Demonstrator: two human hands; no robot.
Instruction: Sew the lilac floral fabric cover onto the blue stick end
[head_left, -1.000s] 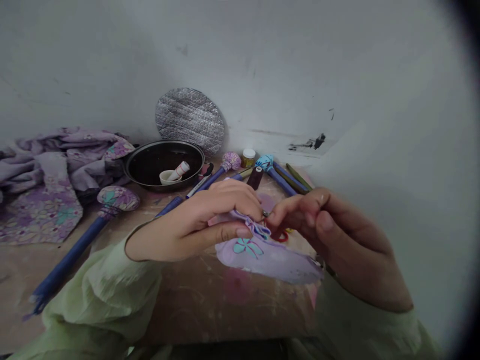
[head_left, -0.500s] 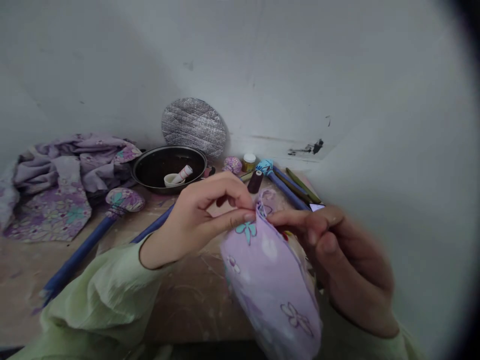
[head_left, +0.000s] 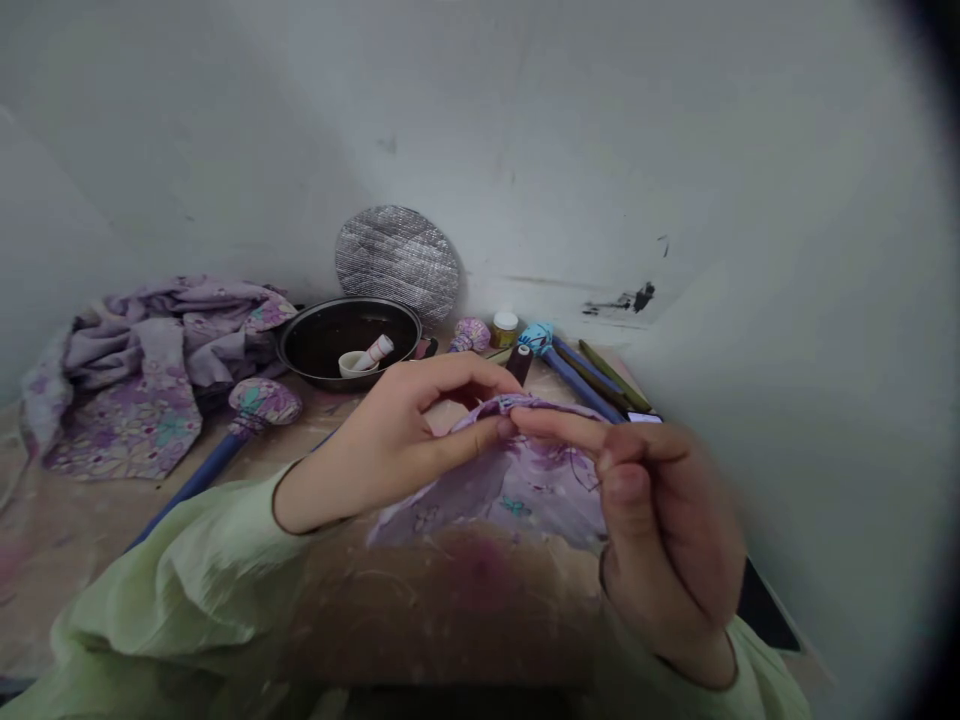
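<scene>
A lilac cloth (head_left: 480, 490) with purple and teal flowers hangs from my two hands over the table, its gathered edge on top. My left hand (head_left: 397, 430) pinches that edge between thumb and fingers. Close beside it, my right hand (head_left: 660, 530) has its forefinger stretched to the same edge, with the thumb and other fingers curled together. A thin dark thread (head_left: 581, 470) loops in front of the cloth near my right thumb. Whatever lies between the right fingers is too small to make out. Just behind the hands stands a dark thread spool (head_left: 519, 362).
Left, a heap of floral cloth (head_left: 165, 370) lies by a blue stick with a cloth-wrapped head (head_left: 262, 405). Behind are a black pan (head_left: 289, 360) holding a white cup (head_left: 352, 367), a silvery round pad (head_left: 397, 262), a small jar (head_left: 504, 330) and a blue-headed stick (head_left: 577, 375).
The cloth has swung from hanging down on the right to lying spread below both hands, its edge now roughly level. My right hand has shifted slightly left; the view has moved a little.
</scene>
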